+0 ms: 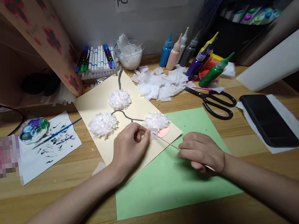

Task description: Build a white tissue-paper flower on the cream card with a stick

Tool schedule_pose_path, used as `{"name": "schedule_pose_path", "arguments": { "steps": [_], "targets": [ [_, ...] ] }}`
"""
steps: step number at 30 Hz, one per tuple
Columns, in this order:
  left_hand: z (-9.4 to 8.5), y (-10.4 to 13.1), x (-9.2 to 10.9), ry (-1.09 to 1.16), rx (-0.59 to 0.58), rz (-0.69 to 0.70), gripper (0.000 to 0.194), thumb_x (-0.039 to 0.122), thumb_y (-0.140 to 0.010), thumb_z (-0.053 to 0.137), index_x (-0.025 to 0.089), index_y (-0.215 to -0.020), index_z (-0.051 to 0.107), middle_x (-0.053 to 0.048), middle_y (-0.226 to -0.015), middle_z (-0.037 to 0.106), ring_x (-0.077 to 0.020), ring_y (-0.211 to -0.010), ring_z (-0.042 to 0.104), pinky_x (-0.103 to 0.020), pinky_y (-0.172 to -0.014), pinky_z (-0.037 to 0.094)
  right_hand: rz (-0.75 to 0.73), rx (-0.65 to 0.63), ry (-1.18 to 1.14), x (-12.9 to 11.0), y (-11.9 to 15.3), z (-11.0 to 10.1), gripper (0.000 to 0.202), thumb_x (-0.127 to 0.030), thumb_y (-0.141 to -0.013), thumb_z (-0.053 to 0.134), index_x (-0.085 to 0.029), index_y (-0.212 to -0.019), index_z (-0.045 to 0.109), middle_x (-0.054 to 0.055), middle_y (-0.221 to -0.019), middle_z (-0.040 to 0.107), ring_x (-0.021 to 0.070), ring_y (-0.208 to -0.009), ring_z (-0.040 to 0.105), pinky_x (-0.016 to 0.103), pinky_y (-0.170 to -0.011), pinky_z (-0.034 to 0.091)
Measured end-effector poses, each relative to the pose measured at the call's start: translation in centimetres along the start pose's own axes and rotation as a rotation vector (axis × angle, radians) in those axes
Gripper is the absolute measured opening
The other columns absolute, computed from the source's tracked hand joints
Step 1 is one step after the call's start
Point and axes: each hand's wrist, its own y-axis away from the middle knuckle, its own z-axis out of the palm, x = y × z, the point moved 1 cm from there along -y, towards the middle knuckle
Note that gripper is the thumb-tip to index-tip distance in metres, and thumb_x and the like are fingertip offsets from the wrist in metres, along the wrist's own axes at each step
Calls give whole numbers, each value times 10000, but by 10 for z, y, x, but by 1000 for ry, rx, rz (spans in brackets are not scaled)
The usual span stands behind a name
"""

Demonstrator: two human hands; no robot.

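Observation:
A cream paper sheet [101,96] carries dark painted stems and three fluffy white paper flowers. At the lower right flower [156,120] is a round pink patch [164,131], partly covered. My left hand [130,143] rests on the cream sheet, its thumb and finger pinching a small white tissue piece [154,135] beside that flower. A thin wooden stick [168,143] is gripped in my right hand [202,152], its purplish tip at the tissue piece. Under the cream sheet lies a green sheet [175,188].
Loose white tissue pieces [159,83] are heaped behind, near several paint bottles [173,54] and a bowl [130,54]. Black-handled scissors [214,104] and a phone [269,121] lie right. A paint palette [34,130] and blue brush [59,131] lie left; markers [96,58] stand behind.

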Motion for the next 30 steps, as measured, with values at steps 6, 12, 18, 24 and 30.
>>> {"name": "schedule_pose_path", "arguments": {
  "steps": [6,12,18,24,30],
  "targets": [
    [1,-2,-1,1,1,-5,167,295,-831,545,179,-711,542,48,-600,480,-90,-562,436,-226,-537,303,46,-23,-15,3,2,8,307,-275,-974,238,-174,-875,511,33,-592,590,152,-572,494,274,-551,427],
    [1,-2,0,-29,-3,-9,156,297,-831,544,181,-727,539,44,-608,499,-92,-565,451,-226,-534,299,95,-25,-19,4,4,12,262,-257,-965,274,-172,-880,507,39,-610,579,154,-588,495,280,-551,425],
    [1,0,1,-57,-14,-5,155,303,-840,528,186,-738,536,38,-619,517,-100,-575,464,-233,-532,291,257,73,-113,2,0,18,190,-170,-930,348,-175,-825,507,27,-634,535,145,-599,471,283,-556,402],
    [2,-1,0,-75,-25,-7,130,297,-833,534,196,-752,541,44,-631,523,-99,-585,471,-236,-538,298,510,171,-204,4,-4,20,234,-114,-920,339,-184,-763,498,22,-662,527,136,-643,497,284,-596,404],
    [2,-1,1,-91,-23,-10,129,285,-829,533,192,-740,532,44,-627,522,-96,-578,466,-236,-537,298,338,250,-229,3,3,17,246,-174,-925,341,-169,-796,550,32,-640,557,137,-589,480,289,-554,390]
  ]
}}
